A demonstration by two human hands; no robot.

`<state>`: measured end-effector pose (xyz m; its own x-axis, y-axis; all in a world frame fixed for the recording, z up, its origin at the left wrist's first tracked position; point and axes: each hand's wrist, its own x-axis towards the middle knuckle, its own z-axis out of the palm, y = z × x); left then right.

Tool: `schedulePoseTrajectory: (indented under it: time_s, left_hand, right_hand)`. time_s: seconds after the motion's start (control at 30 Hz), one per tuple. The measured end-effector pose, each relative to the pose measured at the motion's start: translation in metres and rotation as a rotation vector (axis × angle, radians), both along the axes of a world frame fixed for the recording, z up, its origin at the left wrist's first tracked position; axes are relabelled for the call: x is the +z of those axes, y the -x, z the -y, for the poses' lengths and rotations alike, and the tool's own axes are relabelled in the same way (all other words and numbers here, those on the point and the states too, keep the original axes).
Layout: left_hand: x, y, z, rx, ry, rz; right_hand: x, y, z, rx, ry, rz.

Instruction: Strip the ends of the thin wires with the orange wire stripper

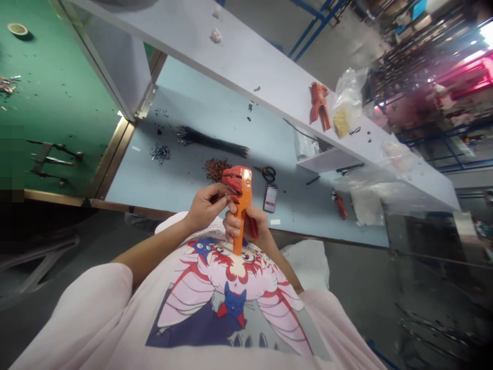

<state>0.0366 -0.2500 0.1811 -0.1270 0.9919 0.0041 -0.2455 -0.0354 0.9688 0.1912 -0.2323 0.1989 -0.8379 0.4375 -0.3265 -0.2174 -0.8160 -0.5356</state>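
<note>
My right hand (260, 220) is wrapped round the handles of an orange and red wire stripper (244, 198), held upright in front of my shirt at the table's front edge. Its head points away from me. My left hand (209, 206) is closed in a pinch beside the stripper's jaws, fingertips close to the red part. Whatever lies between those fingertips is too small or hidden to make out. Just beyond the tool is a heap of small copper-coloured pieces (216, 169). Behind that lies a bundle of black wires (213, 142) with bare-looking ends.
Scissors (268, 173) and a phone (270, 198) lie right of the stripper. A small pile of wire pieces (160, 153) is at the left. Another wire stripper (319, 105) and plastic bags rest on the raised white shelf (269, 77). A red-handled tool (339, 204) lies at the right.
</note>
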Motion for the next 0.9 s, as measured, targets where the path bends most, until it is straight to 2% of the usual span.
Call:
schedulePoseTrajectory:
  time_s: [0.2,0.43,0.63,0.9]
  left_hand:
    - [0.002,-0.001,0.001,0.033,0.026,0.050]
    - [0.002,-0.001,-0.002,-0.028,0.037,0.200]
    - [0.002,0.002,-0.006,0.004,0.038,0.098]
    - [0.002,0.004,-0.009,0.011,0.044,0.032]
  right_hand:
    - [-0.006,-0.003,-0.002,0.016,-0.011,0.088]
    - [-0.010,-0.002,-0.004,0.012,0.053,0.022]
    - [-0.006,0.001,-0.005,0.011,0.026,-0.009]
    - [0.001,0.007,-0.005,-0.011,0.072,-0.030]
